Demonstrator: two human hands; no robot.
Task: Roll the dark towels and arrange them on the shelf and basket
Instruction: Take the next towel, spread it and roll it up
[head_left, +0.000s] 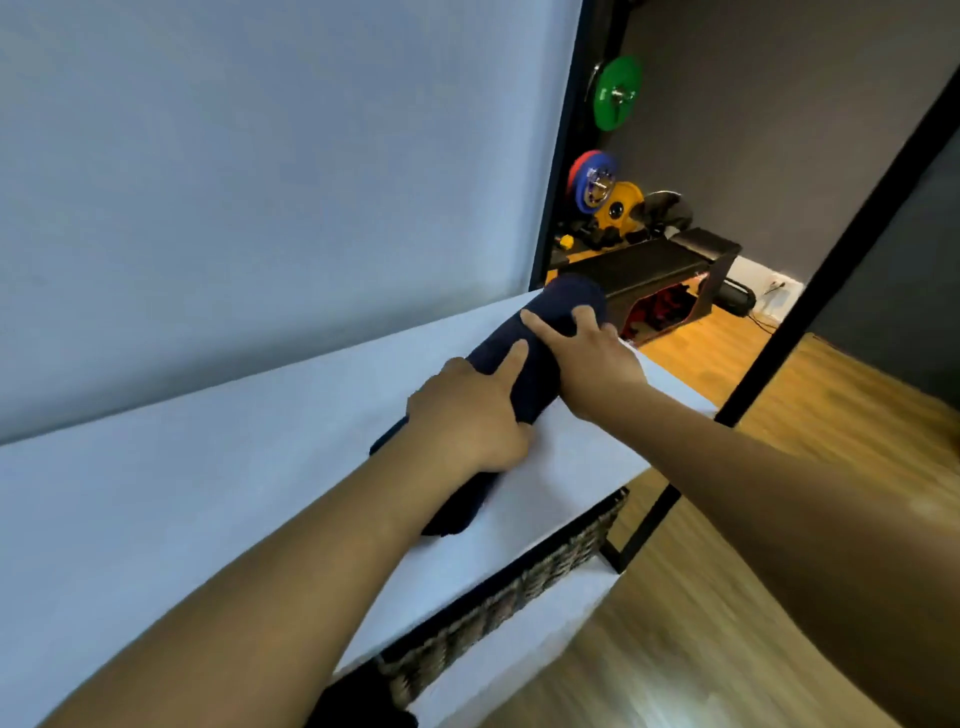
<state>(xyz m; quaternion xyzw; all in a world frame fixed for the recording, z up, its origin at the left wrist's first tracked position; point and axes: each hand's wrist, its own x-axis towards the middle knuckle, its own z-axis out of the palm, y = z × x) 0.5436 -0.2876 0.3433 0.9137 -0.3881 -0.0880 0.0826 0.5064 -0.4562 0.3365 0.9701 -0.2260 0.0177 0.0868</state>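
Observation:
A rolled dark navy towel (566, 301) lies lengthwise on the white shelf top (208, 467), its far end near the shelf's far right corner. My left hand (467, 415) grips the roll near its middle, index finger stretched along the top. My right hand (592, 358) holds the roll further along, fingers spread over it. The near end of the dark cloth (452, 514) shows below my left wrist. A woven basket (519, 587) sits under the shelf's front edge, and something dark (358, 696) shows at its near end.
A pale wall (260, 182) stands right behind the shelf. A black frame post (810, 291) rises at the shelf's right end. Beyond lie a wooden floor (727, 597), a black bench (665, 270) and coloured weight plates (615, 93).

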